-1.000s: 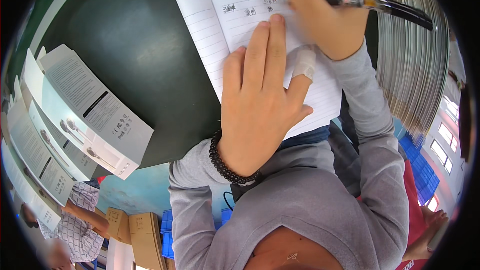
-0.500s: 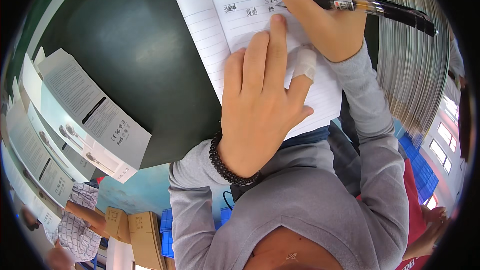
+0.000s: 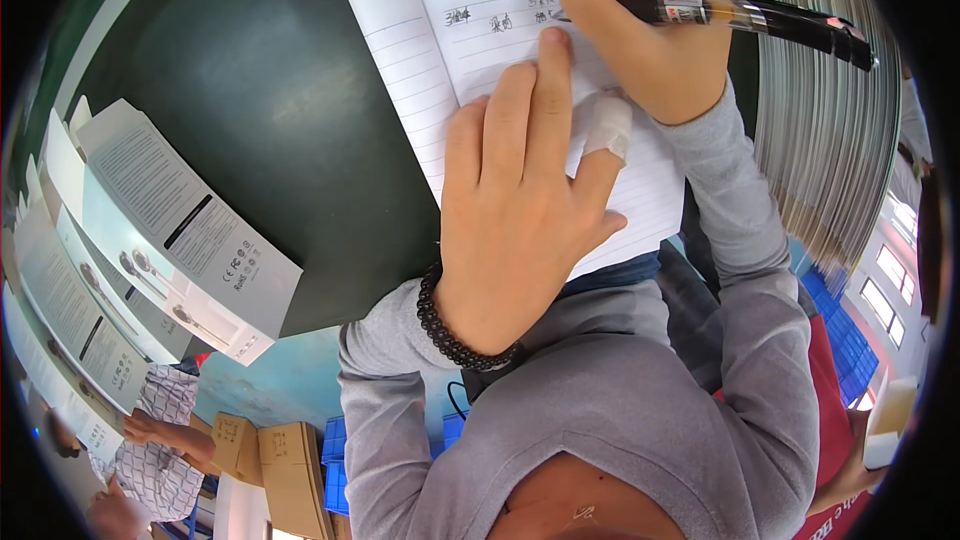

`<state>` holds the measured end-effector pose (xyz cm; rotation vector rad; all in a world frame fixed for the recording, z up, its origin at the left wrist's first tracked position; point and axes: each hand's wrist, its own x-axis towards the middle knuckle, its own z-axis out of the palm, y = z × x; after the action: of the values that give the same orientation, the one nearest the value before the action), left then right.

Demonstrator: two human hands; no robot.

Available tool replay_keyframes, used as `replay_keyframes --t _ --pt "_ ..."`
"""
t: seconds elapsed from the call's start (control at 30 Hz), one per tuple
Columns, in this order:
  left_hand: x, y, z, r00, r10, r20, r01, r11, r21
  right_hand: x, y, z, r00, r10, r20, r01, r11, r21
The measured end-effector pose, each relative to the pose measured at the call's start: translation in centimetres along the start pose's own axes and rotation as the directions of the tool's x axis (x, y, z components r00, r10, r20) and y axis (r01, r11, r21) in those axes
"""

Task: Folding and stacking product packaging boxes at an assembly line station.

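White flattened cartons point(image 3: 150, 240) with grey print lie stacked and fanned along the left edge of the frame, on the dark green table point(image 3: 280, 70). Below them, at the lower left, a person in a checked shirt point(image 3: 160, 440) stands near some brown cardboard boxes point(image 3: 270, 460).

Toward the middle, my left hand point(image 3: 520, 220) lies flat on the lined notebook point(image 3: 430, 50), palm down, fingers stretched out and close together, holding the page still. One finger has a white bandage point(image 3: 608, 127) wrapped round it, and a bracelet of dark beads point(image 3: 450, 335) sits on that wrist. The notebook is open at the upper centre of the frame, with a few handwritten marks on its top lines, just above my fingertips.

To the right of that, at the top, my right hand point(image 3: 650, 30) is curled round a black pen point(image 3: 740, 18), thumb and fingers pinching it near the tip, which touches the page. The pen's barrel points away toward the upper right. Behind it, along the right edge, a tall stack of grey sheets point(image 3: 820, 120) shows its edges. Grey sleeves cover both my arms.
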<state>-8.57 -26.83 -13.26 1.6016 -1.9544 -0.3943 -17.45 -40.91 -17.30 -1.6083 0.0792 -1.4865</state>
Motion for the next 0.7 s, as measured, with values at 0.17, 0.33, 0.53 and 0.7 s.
replay_keyframes --t 0.17,0.33,0.53,0.7 --pt "0.0 0.0 0.0 1.000 -0.007 -0.007 0.007 1.000 -0.005 1.4 -3.6 1.0 0.943 0.331 -0.025 -0.319 0.886 -0.338" --pt "0.1 0.1 0.2 0.999 -0.011 -0.030 0.010 1.000 -0.025 0.2 -0.2 -0.1 1.000 0.010 -0.029 -0.011 0.999 -0.040" --pt "0.0 0.1 -0.2 1.000 -0.021 0.011 0.022 1.000 -0.018 0.3 -0.3 0.2 0.999 0.021 -0.031 -0.023 0.999 -0.045" --pt "-0.1 0.1 0.0 1.000 -0.018 0.006 0.018 0.999 -0.027 0.0 -0.2 0.2 0.999 0.013 -0.049 -0.012 1.000 0.013"
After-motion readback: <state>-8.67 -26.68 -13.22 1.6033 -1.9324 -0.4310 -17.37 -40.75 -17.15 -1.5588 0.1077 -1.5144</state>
